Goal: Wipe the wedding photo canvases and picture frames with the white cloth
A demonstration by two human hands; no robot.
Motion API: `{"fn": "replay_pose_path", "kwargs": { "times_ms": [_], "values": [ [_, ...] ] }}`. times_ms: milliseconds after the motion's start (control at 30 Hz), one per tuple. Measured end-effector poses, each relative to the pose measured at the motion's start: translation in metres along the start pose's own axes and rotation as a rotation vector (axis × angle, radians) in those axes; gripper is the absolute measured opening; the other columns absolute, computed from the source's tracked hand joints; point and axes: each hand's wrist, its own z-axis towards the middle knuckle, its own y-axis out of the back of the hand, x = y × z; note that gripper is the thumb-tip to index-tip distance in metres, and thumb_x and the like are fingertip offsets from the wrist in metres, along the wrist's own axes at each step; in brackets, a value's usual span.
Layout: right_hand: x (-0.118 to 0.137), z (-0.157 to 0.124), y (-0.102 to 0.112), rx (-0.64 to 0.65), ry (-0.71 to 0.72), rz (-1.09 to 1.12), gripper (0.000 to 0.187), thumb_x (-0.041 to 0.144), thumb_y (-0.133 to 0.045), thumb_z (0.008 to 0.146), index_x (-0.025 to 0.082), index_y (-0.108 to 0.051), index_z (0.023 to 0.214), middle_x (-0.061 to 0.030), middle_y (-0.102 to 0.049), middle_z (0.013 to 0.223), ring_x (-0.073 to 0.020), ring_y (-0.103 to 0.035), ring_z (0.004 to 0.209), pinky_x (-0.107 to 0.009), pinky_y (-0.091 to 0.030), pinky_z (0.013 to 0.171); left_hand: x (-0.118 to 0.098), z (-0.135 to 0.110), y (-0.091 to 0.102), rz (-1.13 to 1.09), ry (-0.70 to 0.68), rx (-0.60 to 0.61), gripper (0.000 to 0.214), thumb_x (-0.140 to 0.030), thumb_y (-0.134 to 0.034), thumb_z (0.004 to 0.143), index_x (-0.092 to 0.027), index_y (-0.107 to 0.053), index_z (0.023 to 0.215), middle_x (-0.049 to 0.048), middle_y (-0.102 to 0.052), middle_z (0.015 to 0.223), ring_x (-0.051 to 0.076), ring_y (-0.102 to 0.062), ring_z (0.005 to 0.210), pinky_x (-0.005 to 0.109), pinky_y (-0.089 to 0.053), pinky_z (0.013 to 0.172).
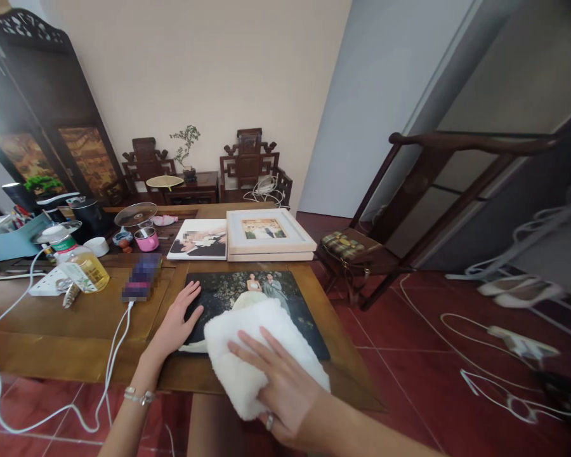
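A dark photo print [219,284] of two people in formal wear lies flat near the table's front edge. My left hand [179,320] rests on its left side, fingers stretched out, steadying nothing else. Over the lower right part of the print is a folded white fluffy cloth [228,330]. My right hand [280,381] presses on this cloth with spread fingers, the thumb at its near edge, and holds it against the print. The cloth hides part of the picture.
Behind the print are a framed photo [285,236] and a white photo panel [197,247]. To the left lie a phone [143,277] with a white cable, an oil-coloured bottle [89,270], a power strip [47,284] and a pink cup [146,240]. A wooden chair [400,190] stands right.
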Motion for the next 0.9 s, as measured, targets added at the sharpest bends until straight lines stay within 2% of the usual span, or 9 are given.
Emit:
{"fn": "replay_pose_path", "kwargs": {
  "times_ms": [100,200,333,433,533,667,767,833,900],
  "values": [
    [-0.016,0.001,0.007,-0.028,-0.018,0.002,0.032,0.02,-0.056,0.07,0.02,-0.073,0.096,-0.0062,-0.034,0.15,-0.0302,-0.02,0.141,-0.058,-0.01,0.114,-0.001,0.0,0.001,0.0,-0.001,0.005,0.044,-0.037,-0.046,0.092,-0.021,-0.048,0.133,0.0103,-0.043,0.146,0.023,-0.035,0.138,0.049,-0.026,0.114],
    [-0.055,0.013,0.023,-0.131,-0.147,-0.059,0.022,0.014,-0.052,0.074,0.017,-0.073,0.082,-0.0102,-0.046,0.142,-0.0289,-0.032,0.137,-0.055,-0.019,0.113,-0.003,0.001,0.002,-0.006,0.006,0.015,0.045,-0.037,-0.046,0.092,-0.02,-0.048,0.133,0.0103,-0.043,0.146,0.022,-0.034,0.139,0.047,-0.025,0.115],
    [-0.111,0.026,0.041,-0.244,-0.287,-0.134,0.021,0.015,-0.049,0.084,0.013,-0.07,0.084,-0.0178,-0.055,0.132,-0.0318,-0.043,0.13,-0.055,-0.029,0.109,-0.003,0.001,0.003,-0.011,0.023,0.018,0.045,-0.037,-0.046,0.092,-0.019,-0.049,0.133,0.0104,-0.043,0.146,0.022,-0.033,0.139,0.046,-0.025,0.115],
    [-0.127,0.021,0.043,-0.273,-0.316,-0.139,0.026,0.02,-0.044,0.089,0.014,-0.069,0.087,-0.0184,-0.057,0.13,-0.0323,-0.044,0.129,-0.056,-0.032,0.107,-0.003,0.001,0.002,-0.015,0.029,0.021,0.044,-0.037,-0.045,0.093,-0.019,-0.049,0.132,0.0106,-0.043,0.146,0.022,-0.033,0.139,0.046,-0.026,0.115],
    [-0.109,0.005,0.035,-0.261,-0.298,-0.145,0.021,0.015,-0.048,0.082,0.014,-0.069,0.078,-0.0186,-0.053,0.134,-0.0321,-0.037,0.134,-0.056,-0.025,0.111,-0.002,0.001,0.001,-0.022,0.024,0.016,0.043,-0.037,-0.045,0.093,-0.02,-0.049,0.132,0.0099,-0.043,0.146,0.022,-0.033,0.139,0.047,-0.026,0.115],
    [-0.056,-0.024,0.019,-0.213,-0.221,-0.16,0.019,0.008,-0.05,0.065,0.017,-0.065,0.057,-0.0146,-0.045,0.142,-0.0327,-0.026,0.139,-0.059,-0.017,0.113,-0.002,0.001,0.001,-0.028,0.014,0.011,0.043,-0.037,-0.045,0.093,-0.021,-0.049,0.132,0.0095,-0.044,0.146,0.022,-0.033,0.139,0.047,-0.025,0.115],
    [-0.022,-0.042,0.01,-0.185,-0.114,-0.153,0.019,0.008,-0.05,0.061,0.018,-0.064,0.052,-0.0104,-0.04,0.146,-0.0327,-0.019,0.141,-0.061,-0.015,0.112,-0.001,0.0,0.0,-0.024,0.006,0.014,0.044,-0.037,-0.045,0.093,-0.018,-0.049,0.132,0.0108,-0.044,0.145,0.022,-0.033,0.139,0.046,-0.025,0.115],
    [-0.011,-0.048,0.008,-0.178,-0.059,-0.149,0.018,0.009,-0.05,0.059,0.018,-0.064,0.053,-0.0094,-0.038,0.147,-0.0329,-0.016,0.141,-0.062,-0.015,0.112,0.0,0.0,0.0,-0.019,-0.002,0.015,0.045,-0.036,-0.045,0.092,-0.017,-0.049,0.133,0.0112,-0.044,0.145,0.022,-0.033,0.139,0.046,-0.025,0.115],
    [-0.013,-0.047,0.01,-0.169,-0.047,-0.141,0.018,0.009,-0.05,0.06,0.018,-0.065,0.054,-0.0103,-0.039,0.146,-0.033,-0.018,0.141,-0.062,-0.016,0.112,0.001,0.001,0.0,-0.011,-0.01,0.016,0.045,-0.035,-0.045,0.093,-0.017,-0.048,0.133,0.0112,-0.044,0.146,0.022,-0.032,0.139,0.045,-0.025,0.116]
  ]
}}
